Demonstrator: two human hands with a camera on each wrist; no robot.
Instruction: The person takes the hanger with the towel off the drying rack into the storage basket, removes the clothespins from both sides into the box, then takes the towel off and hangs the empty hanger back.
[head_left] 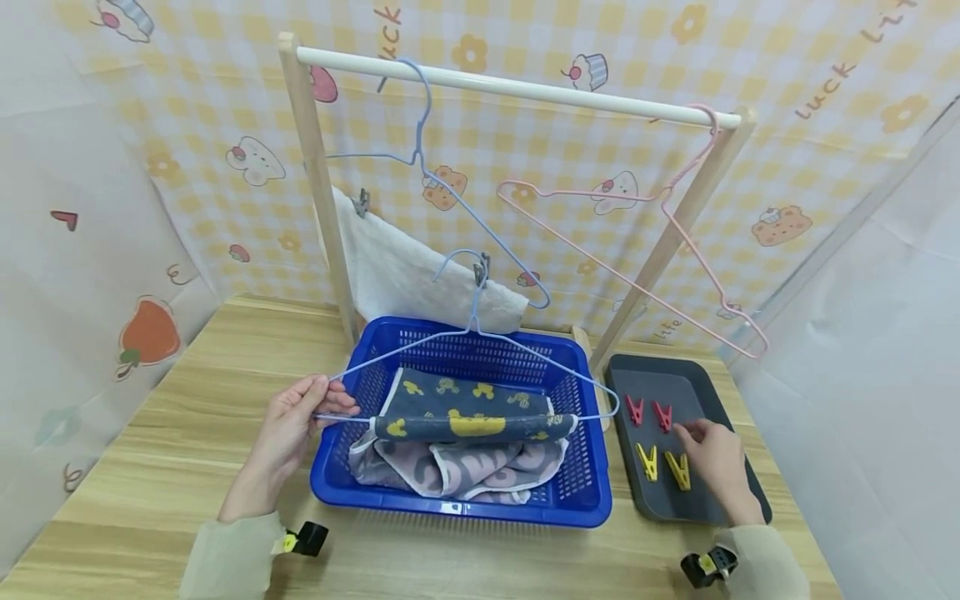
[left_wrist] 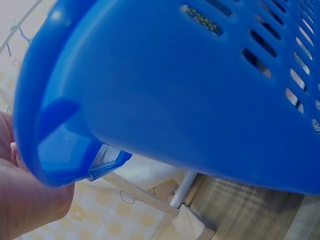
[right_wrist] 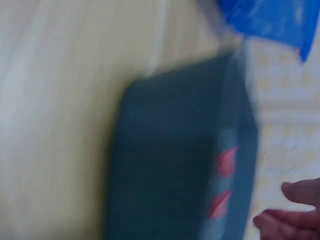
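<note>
My left hand (head_left: 292, 425) grips the left corner of a blue wire hanger (head_left: 474, 318) above the blue basket (head_left: 461, 514). Over the hanger's lower bar hangs a dark grey cloth (head_left: 420, 429) with yellow figures, its pinkish-grey patterned part lying in the basket. My right hand (head_left: 716, 462) is over the dark grey tray (head_left: 705, 387), its fingertips beside a red clothespin (head_left: 663, 417). A second red clothespin (head_left: 635, 411) and two yellow clothespins, one left (head_left: 648, 462) and one right (head_left: 678, 472), lie in the tray. In the right wrist view, thumb and fingers are apart with nothing between them.
Behind the basket stands a wooden rack with a white rail (head_left: 510, 85). From it hang another blue hanger (head_left: 480, 221) on the left and a pink hanger (head_left: 585, 246) on the right. A white cloth (head_left: 397, 258) with metal clips hangs at the back left.
</note>
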